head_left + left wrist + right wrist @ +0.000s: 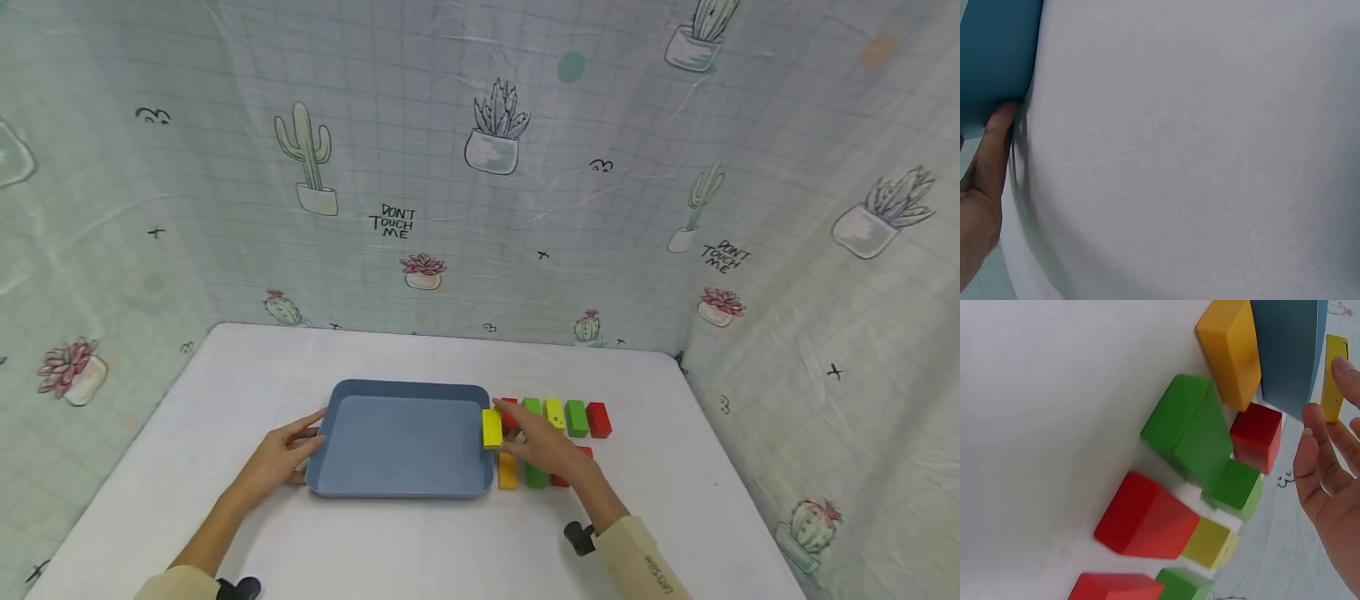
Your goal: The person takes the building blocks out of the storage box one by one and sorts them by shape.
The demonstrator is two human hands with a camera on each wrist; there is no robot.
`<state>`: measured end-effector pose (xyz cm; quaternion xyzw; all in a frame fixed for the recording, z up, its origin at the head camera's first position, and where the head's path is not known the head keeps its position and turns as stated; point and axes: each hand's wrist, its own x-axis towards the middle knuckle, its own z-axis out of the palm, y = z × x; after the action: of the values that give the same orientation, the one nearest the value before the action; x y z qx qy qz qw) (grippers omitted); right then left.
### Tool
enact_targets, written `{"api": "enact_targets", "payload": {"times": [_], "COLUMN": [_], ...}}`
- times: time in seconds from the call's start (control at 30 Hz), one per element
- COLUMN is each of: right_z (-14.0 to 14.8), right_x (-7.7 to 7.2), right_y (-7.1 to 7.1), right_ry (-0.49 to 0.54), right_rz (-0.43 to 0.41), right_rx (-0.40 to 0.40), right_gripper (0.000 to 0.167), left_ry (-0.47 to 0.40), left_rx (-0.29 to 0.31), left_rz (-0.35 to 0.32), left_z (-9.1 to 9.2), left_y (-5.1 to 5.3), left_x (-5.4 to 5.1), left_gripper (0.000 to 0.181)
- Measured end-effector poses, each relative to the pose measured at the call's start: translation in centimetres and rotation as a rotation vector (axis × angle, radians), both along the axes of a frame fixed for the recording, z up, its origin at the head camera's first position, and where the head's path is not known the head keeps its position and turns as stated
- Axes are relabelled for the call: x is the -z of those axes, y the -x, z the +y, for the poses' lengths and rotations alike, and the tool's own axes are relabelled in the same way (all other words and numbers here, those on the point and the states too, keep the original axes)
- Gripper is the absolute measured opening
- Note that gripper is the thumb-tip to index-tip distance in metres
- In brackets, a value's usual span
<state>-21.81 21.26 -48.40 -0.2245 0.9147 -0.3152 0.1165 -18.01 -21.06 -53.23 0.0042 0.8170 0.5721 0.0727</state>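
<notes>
A yellow block (491,429) is pinched between the thumb and fingers of my right hand (543,442), above the right rim of a blue tray (408,450). In the right wrist view the same yellow block (1333,378) shows between the thumb and fingers, beside the tray's wall. My left hand (281,457) rests its fingers against the tray's left side. The left wrist view has a fingertip of the left hand (988,162) touching the tray's outer wall (997,56). Nothing lies on the tray's floor.
Right of the tray, red, green and yellow blocks stand in two rows, among them a green block (577,418), a red block (598,420) and an orange-yellow block (507,472). All are on a white table (405,550), with a cactus-print cloth (450,192) behind.
</notes>
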Motion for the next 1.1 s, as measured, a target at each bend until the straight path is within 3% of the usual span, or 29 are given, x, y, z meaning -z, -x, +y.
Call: {"api": "enact_targets", "payload": {"times": [0.23, 0.43, 0.8, 1.1], "right_z": [1.7, 3.3, 6.3, 8.6], "right_x": [-0.2, 0.0, 1.0, 0.9], "right_y": [-0.4, -1.2, -1.8, -2.1], "right_ry": [0.008, 0.015, -0.06, -0.081], "right_rz": [0.023, -0.011, -0.055, -0.053], "right_rx": [-0.005, 0.065, 0.184, 0.212], "right_gripper": [0.07, 0.071, 0.07, 0.07], "left_ry": [-0.002, -0.002, -0.004, 0.003], "left_rx": [-0.011, 0.001, 0.009, 0.005], "left_rz": [-0.014, -0.015, -0.014, 0.003], "left_z": [0.2, 0.1, 0.2, 0.1], "left_y": [0.0, 0.0, 0.4, 0.2], "left_x": [0.2, 0.1, 0.3, 0.2], "left_gripper": [0.058, 0.058, 0.058, 0.057]}}
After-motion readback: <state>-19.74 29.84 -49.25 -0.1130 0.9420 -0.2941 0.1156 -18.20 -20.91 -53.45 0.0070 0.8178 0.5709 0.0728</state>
